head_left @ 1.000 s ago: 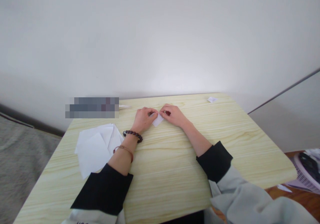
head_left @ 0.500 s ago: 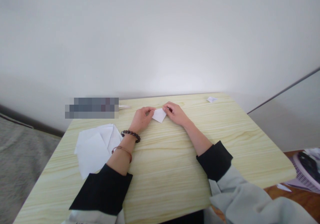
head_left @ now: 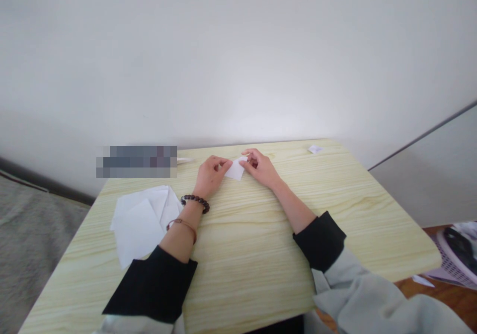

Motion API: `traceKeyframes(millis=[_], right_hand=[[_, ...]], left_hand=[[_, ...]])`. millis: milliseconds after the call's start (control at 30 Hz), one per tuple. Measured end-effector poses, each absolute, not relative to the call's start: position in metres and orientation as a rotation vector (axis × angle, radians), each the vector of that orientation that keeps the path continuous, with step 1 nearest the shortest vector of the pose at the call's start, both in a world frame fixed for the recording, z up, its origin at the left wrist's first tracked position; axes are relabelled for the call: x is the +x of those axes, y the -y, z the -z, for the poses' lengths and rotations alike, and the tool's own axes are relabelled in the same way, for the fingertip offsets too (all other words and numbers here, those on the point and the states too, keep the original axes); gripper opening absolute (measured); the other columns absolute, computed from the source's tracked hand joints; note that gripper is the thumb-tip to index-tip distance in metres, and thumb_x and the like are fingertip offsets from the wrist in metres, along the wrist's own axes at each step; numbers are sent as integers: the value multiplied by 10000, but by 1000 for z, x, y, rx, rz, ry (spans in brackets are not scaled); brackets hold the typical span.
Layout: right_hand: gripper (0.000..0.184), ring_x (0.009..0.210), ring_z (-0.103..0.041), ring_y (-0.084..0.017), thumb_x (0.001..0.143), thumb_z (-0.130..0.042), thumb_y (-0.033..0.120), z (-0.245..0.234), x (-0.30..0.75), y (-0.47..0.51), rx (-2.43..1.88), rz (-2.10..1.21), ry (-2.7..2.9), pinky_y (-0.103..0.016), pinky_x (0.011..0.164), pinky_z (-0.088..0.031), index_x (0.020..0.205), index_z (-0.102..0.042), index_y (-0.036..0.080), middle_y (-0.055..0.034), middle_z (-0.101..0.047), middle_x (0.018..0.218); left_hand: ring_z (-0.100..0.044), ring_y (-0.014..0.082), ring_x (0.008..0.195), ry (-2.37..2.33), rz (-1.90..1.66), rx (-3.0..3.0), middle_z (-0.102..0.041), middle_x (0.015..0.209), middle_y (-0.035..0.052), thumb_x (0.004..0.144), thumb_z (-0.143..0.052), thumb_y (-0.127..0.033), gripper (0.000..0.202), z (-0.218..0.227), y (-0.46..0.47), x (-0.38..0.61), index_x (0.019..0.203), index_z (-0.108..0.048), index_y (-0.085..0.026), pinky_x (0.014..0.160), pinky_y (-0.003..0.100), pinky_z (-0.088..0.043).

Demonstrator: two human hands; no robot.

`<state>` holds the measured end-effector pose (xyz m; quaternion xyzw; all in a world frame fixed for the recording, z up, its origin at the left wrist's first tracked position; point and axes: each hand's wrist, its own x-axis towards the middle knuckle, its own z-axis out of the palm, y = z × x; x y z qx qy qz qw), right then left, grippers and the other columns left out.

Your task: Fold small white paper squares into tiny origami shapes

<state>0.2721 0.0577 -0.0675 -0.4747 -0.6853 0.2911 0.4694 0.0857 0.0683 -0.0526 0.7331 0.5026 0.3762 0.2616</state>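
Note:
A small folded piece of white paper (head_left: 235,170) is held between my two hands, near the middle of the table's far half. My left hand (head_left: 212,174) pinches its left corner between thumb and fingertips. On the other side, my right hand (head_left: 260,167) has its thumb on the paper's upper right part, with the fingers curled behind and partly hidden. A loose pile of white paper sheets (head_left: 137,229) lies left of my left forearm.
The wood-patterned table (head_left: 246,254) stands against a white wall (head_left: 238,65). A small folded paper piece (head_left: 315,149) lies at the far right. A blurred-out object (head_left: 137,162) sits at the far left. On the floor at right is a lilac basket (head_left: 452,262).
My right thumb has shifted onto the face of the folded paper and the right fingers have loosened slightly. The paper has tilted a little and moved slightly left.

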Motion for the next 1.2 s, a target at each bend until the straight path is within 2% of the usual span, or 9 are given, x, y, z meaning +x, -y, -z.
traceKeyframes(millis=[300,400,500,600,733,900,1000,1100,1200], right_hand=[[400,547,-575,-101,768,-615,319,67,272,-58,-1088,-952,1569,-240,577,-462,1119,-468,195,18,-646,718],[356,557,-578,-100,772,-598,287,67,273,-59,-1028,-989,1539,-239,585,-471,1093,-461,213,20,-654,741],[220,592,-579,-96,781,-539,204,65,274,-57,-1013,-909,1633,-228,601,-459,1001,-547,206,13,-650,769],[243,590,-561,-94,752,-520,137,63,275,-55,-1080,-784,1736,-219,582,-428,956,-642,187,0,-658,777],[208,672,-588,-111,751,-577,184,62,275,-55,-1073,-747,1745,-233,627,-439,910,-710,186,-25,-691,872],[182,706,-607,-116,746,-590,172,63,276,-56,-1043,-748,1737,-233,654,-445,852,-737,188,-29,-702,845],[154,590,-596,-96,743,-615,206,62,276,-53,-1071,-835,1705,-222,584,-444,841,-731,180,-27,-704,829],[192,408,-507,-63,774,-622,321,59,276,-51,-1111,-963,1684,-212,451,-397,851,-716,173,-22,-699,758],[273,394,-483,-62,799,-597,426,59,276,-51,-1104,-977,1685,-219,418,-394,849,-704,179,-34,-701,801]], left_hand=[[-526,131,628,-1348,-1058,1811,-652,711,16,806,-529,-427,302,52,-69,87,790,-646,-149,615,247,-394],[-551,136,657,-1321,-1052,1849,-663,733,15,802,-534,-426,290,53,-70,87,808,-641,-156,634,244,-406],[-582,145,694,-1305,-1041,1855,-689,768,22,808,-528,-413,284,53,-69,87,799,-658,-160,665,245,-424],[-609,160,726,-1288,-1011,1835,-709,789,31,805,-534,-418,296,51,-68,86,798,-683,-162,698,253,-441],[-628,176,739,-1261,-1010,1776,-719,801,44,783,-564,-432,305,51,-68,86,823,-694,-160,718,270,-459],[-610,151,642,-1227,-1013,1638,-721,779,57,720,-639,-442,348,54,-70,86,895,-661,-141,655,268,-470],[-590,135,602,-1227,-1002,1607,-717,762,49,699,-659,-453,363,54,-71,86,890,-651,-144,617,256,-459],[-584,133,596,-1217,-988,1580,-715,757,46,683,-673,-457,365,51,-69,87,874,-652,-147,595,251,-450],[-587,137,613,-1198,-960,1594,-714,744,42,676,-686,-445,345,46,-66,87,845,-661,-146,605,250,-447]])
